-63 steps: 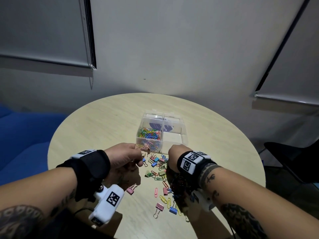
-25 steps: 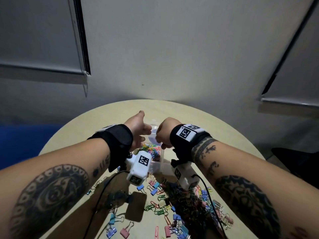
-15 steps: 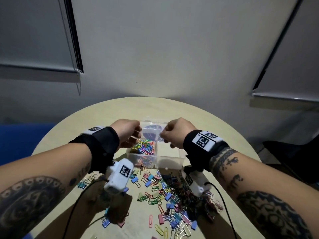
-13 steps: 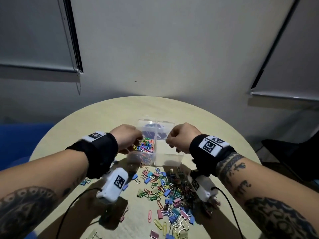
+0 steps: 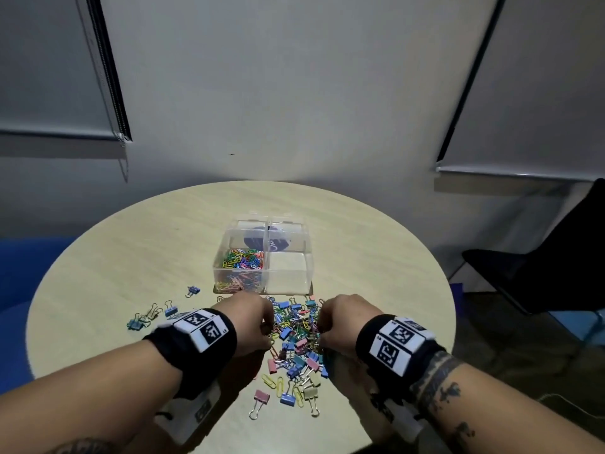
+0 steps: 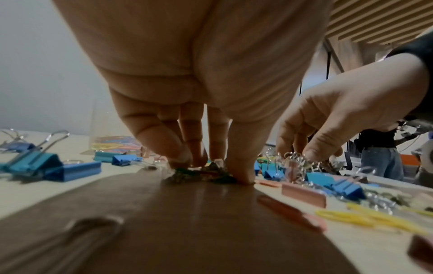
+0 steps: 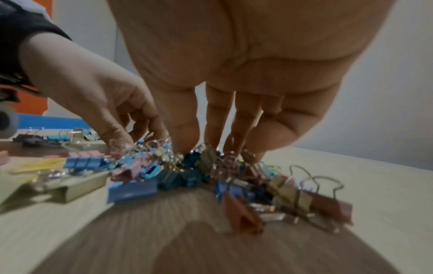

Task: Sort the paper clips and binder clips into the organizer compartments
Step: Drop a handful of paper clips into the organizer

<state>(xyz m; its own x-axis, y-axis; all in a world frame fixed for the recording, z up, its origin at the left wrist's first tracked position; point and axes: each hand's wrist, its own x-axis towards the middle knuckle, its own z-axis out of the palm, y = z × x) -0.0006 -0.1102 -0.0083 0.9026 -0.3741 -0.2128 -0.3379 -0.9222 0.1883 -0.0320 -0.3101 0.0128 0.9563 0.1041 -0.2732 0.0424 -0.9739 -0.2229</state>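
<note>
Both hands are lowered, knuckles up, into the clip pile (image 5: 296,335) before the organizer (image 5: 265,257). Left hand (image 5: 248,322): fingertips (image 6: 241,172) pinched on paper clips. Right hand (image 5: 340,322): fingers (image 7: 187,140) curled among binder clips; grasp cannot be told.

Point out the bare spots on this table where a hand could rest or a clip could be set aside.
Bare wood lies left of the organizer out to the table rim, behind it at the far edge, and right of it. Crowded: the mixed clip pile between the left hand and the right hand, plus loose binder clips at left.
</note>
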